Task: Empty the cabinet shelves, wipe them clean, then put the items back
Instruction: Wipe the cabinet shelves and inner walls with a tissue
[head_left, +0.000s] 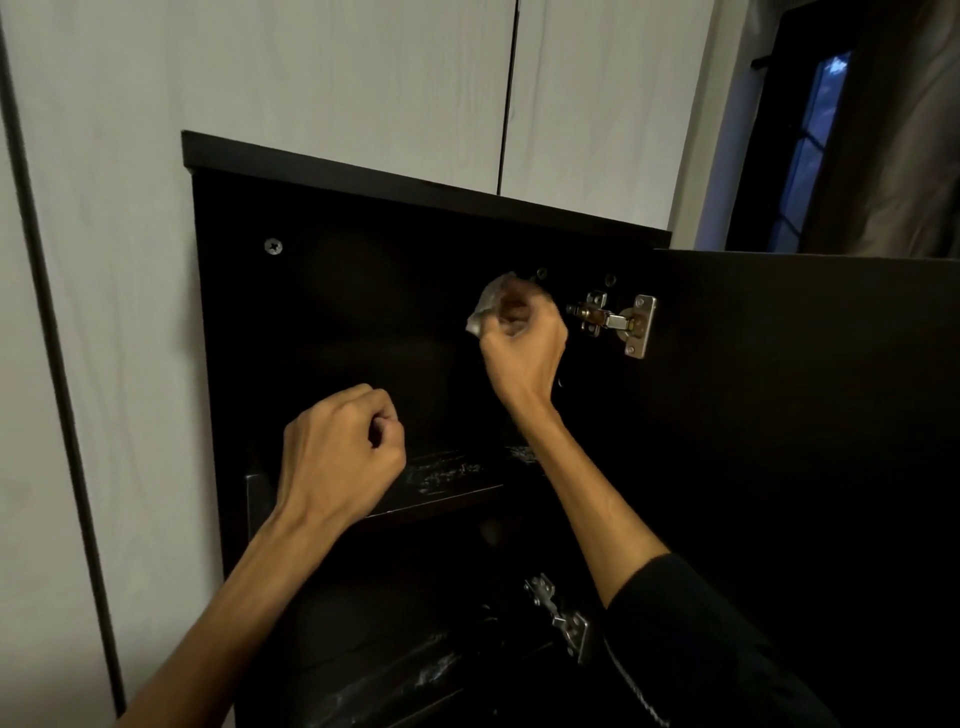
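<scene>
At the bottom of the frame, a lower dark shelf (395, 680) shows pale, dusty streaks, with a silver metal hinge (558, 616) beside it at lower centre. Above it, in mid frame, the left hand (343, 457) hovers in front of the scuffed upper dark shelf (447, 483), fingers curled into a loose fist that holds nothing. Further in, at upper centre, the right hand (524, 338) is raised with its wrist bent back, fingers bunched round a crumpled whitish wiping cloth (488, 306) pressed near the right inner wall of the tall dark wooden cabinet (332, 291). No stored items are visible on either shelf.

Likely risks: the cloth sits just beside the upper silver hinge (615, 322) and could snag or scrape knuckles; the open dark door (805, 415) at right could swing; the streaked shelves may be left unwiped.
</scene>
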